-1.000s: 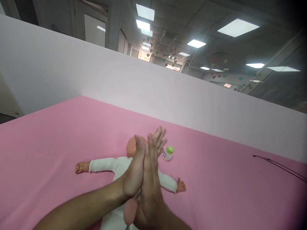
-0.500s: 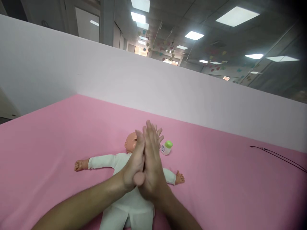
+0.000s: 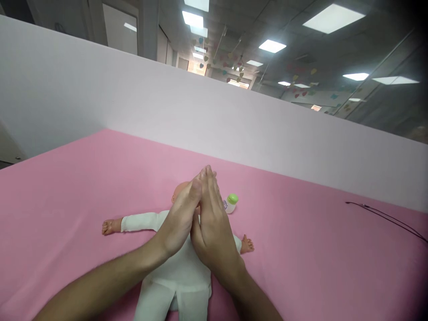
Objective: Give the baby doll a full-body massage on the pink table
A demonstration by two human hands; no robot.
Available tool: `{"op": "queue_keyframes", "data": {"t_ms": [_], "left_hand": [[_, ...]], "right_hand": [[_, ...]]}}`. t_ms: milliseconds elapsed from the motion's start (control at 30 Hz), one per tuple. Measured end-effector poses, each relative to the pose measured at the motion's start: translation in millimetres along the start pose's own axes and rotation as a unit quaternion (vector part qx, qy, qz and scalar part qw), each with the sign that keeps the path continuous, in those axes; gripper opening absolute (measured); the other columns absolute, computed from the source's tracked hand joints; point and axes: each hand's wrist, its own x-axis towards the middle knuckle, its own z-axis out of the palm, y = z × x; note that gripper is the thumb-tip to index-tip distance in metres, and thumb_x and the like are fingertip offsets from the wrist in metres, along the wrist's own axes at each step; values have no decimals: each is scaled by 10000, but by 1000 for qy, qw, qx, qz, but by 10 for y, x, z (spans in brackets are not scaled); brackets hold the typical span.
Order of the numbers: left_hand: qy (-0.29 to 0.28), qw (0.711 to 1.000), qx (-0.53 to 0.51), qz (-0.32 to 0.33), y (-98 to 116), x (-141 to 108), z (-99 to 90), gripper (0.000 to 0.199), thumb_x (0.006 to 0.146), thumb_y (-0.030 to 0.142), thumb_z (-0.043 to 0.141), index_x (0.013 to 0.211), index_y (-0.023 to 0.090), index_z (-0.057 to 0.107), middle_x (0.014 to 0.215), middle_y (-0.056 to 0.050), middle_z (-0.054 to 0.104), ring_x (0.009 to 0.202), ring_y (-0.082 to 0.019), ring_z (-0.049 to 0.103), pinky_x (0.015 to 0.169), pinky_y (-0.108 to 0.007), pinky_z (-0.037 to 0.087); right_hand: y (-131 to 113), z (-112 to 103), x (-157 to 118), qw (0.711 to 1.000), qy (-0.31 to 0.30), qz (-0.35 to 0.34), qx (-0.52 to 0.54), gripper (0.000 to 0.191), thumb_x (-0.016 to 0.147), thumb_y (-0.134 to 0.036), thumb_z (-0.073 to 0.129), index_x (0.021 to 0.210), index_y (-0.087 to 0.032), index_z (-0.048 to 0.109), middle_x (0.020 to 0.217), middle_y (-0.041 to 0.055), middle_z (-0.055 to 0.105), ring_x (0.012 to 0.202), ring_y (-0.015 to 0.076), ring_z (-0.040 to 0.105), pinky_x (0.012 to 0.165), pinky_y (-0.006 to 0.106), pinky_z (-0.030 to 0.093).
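Note:
My left hand (image 3: 179, 223) and my right hand (image 3: 214, 232) are pressed palm to palm, fingers stretched out and pointing away from me. No object shows between them, though the palms themselves are hidden. Below them a baby doll (image 3: 182, 272) in a white suit lies on its back with its arms spread wide. My hands cover most of its head and chest. Just right of my fingertips stands a small whitish bottle (image 3: 231, 204) with a green cap, partly hidden by my right hand.
A pink cloth (image 3: 301, 249) covers the table under the doll. Along its far side runs a white partition (image 3: 214, 120). A thin black cable (image 3: 384, 216) lies at the right edge.
My palms have come flatter together, and the fingers that were spread now line up. My thumbs have shifted. The view has tilted slightly; doll and bottle lie as before.

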Motion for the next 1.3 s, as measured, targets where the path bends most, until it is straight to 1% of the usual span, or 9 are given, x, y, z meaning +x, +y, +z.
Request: {"op": "queue_keyframes", "data": {"t_ms": [133, 267, 400, 533, 633, 833, 933, 1133, 1300], "left_hand": [[-6, 946, 295, 134, 76, -8, -92, 554, 1046, 647, 471, 979, 185, 770, 885, -77, 784, 858, -245, 735, 772, -354, 552], [42, 828, 516, 216, -22, -18, -244, 718, 1057, 637, 421, 541, 193, 649, 537, -51, 645, 548, -188, 616, 583, -325, 382], [65, 791, 590, 148, -420, 34, -554, 661, 1055, 591, 452, 578, 215, 714, 541, -47, 674, 507, -194, 601, 526, -323, 279], [136, 789, 587, 120, -921, 57, -955, 417, 1057, 442, 496, 916, 232, 827, 959, -71, 831, 864, -270, 759, 683, -348, 457], [151, 792, 580, 119, -1195, 26, -1141, 363, 1055, 401, 497, 1103, 217, 806, 1175, -77, 811, 1054, -298, 751, 831, -383, 518], [57, 770, 630, 87, -1389, 2, -1239, 382, 1059, 356, 492, 1264, 160, 747, 1261, -150, 769, 1148, -344, 707, 990, -469, 511], [41, 763, 643, 46, -1436, 5, -1259, 391, 1067, 340, 465, 1305, 169, 723, 1290, -154, 755, 1131, -336, 711, 952, -454, 525], [15, 772, 634, 34, -1407, -45, -1221, 444, 1115, 343, 352, 1335, 173, 697, 1266, -140, 763, 1053, -296, 732, 838, -384, 508], [-2, 770, 638, -19, -1320, -76, -1126, 463, 1123, 396, 350, 1058, 179, 754, 1021, -108, 795, 881, -276, 734, 714, -351, 455]], "right_hand": [[-34, -152, -7, 1000, -12, 13, 19, 743, 1084, -205, 417, 1720, -310, 47, 1737, 88, 309, 1613, 309, 282, 1285, 624, 333], [-52, -376, -8, 976, -195, 73, 66, 612, 1073, -258, 487, 1659, -301, 316, 1524, 84, 603, 1375, 282, 601, 1122, 505, 528], [89, -502, -5, 926, -359, 117, 23, 519, 1064, -447, 555, 1551, -276, 502, 1427, 91, 675, 1273, 322, 654, 1032, 482, 535], [296, -508, 55, 874, -454, 174, 2, 533, 1029, -489, 589, 1529, -312, 533, 1358, 81, 716, 1219, 334, 674, 986, 442, 510], [371, -485, 92, 878, -431, 207, -29, 501, 1022, -497, 572, 1473, -279, 579, 1329, 95, 722, 1202, 342, 666, 922, 407, 493], [494, -264, -41, 878, -397, 256, -75, 319, 1013, -491, 556, 1152, -236, 687, 1119, 91, 761, 991, 306, 700, 755, 347, 453], [694, -11, -205, 869, -376, 292, -134, 336, 1043, -454, 479, 994, -194, 685, 1013, 128, 757, 919, 303, 703, 750, 355, 447], [1098, 498, -553, 914, -190, 358, -12, 620, 1087, -570, 345, 1477, -130, 546, 1497, 196, 608, 1312, 300, 615, 1013, 369, 461], [1120, 622, -666, 931, -169, 323, 18, 557, 1115, -506, 273, 1147, -188, 728, 1176, 108, 770, 1079, 268, 688, 899, 332, 466]]}}
